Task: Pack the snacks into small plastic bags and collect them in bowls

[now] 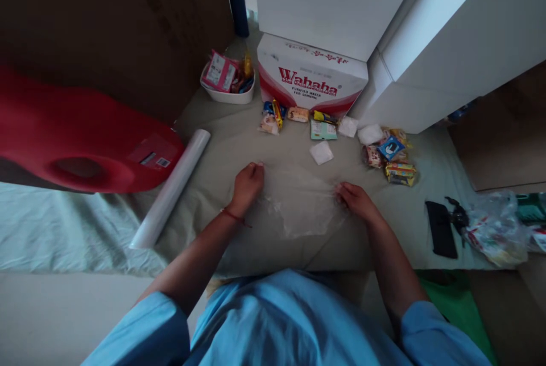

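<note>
A thin, clear plastic bag (301,206) is stretched between my two hands, low over the cloth-covered surface. My left hand (248,186) is closed in a pinch on its left edge, and a red string bracelet circles that wrist. At the opposite edge, my right hand (355,200) pinches the plastic with fingers closed. Just beyond the bag lies a small white square packet (321,152). Whether the bag's mouth is parted cannot be made out, since the plastic is nearly see-through.
Wrapped snacks (390,152) lie at the right. Behind stands a Wahaba-style printed carton (311,78), beside a white basket (230,95) of packets. A plastic roll (170,189) and red container (85,132) are left; a black phone (441,229) and crumpled bag (497,229) are far right.
</note>
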Demonstrator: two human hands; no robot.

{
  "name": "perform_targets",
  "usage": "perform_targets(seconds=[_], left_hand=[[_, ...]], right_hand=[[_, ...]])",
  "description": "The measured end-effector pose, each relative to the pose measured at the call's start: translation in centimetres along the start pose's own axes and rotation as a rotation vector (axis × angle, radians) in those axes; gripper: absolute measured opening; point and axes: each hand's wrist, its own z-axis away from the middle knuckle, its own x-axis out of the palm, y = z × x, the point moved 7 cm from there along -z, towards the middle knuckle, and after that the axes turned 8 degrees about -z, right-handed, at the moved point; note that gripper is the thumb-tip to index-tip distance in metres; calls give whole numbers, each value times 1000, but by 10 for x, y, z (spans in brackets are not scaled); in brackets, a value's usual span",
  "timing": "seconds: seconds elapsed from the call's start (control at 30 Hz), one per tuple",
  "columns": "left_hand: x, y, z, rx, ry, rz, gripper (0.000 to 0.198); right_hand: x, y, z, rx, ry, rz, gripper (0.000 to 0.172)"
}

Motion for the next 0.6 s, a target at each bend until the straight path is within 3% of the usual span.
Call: perform_targets(seconds=[0.07, 0.1, 0.17, 0.2, 0.23, 0.3, 0.37, 0.4, 0.5, 0.6], left_hand=[[-9, 7, 4, 65, 98, -113, 23], [-15, 13, 9, 120, 182, -169, 32], [-25, 27, 23, 247, 344, -268, 47], [-25, 33, 30, 312, 376, -312, 45], [-22, 38, 36, 378, 354, -352, 37], [-5, 43, 42, 525, 170, -434, 22], [17, 43, 48, 674, -61, -521, 24], [24, 41, 50, 724, -142, -559, 28], [32, 31, 50, 744, -220, -633, 44], [31, 22, 50, 692, -235, -705, 63]], right_hand=[[-7, -10, -3, -118, 43, 169, 44], [-9, -17, -4, -195, 73, 253, 44], [-6, -30, -8, -336, 106, 389, 61], [-1, -36, -10, -392, 106, 434, 72], [5, -40, -13, -434, 92, 461, 75], [18, -43, -22, -465, 47, 458, 50], [24, -40, -35, -398, 27, 351, 25], [22, -35, -41, -329, 37, 258, 27], [-6, -16, -58, -92, 169, 36, 36], [-52, -12, -68, 5, 321, 114, 33]])
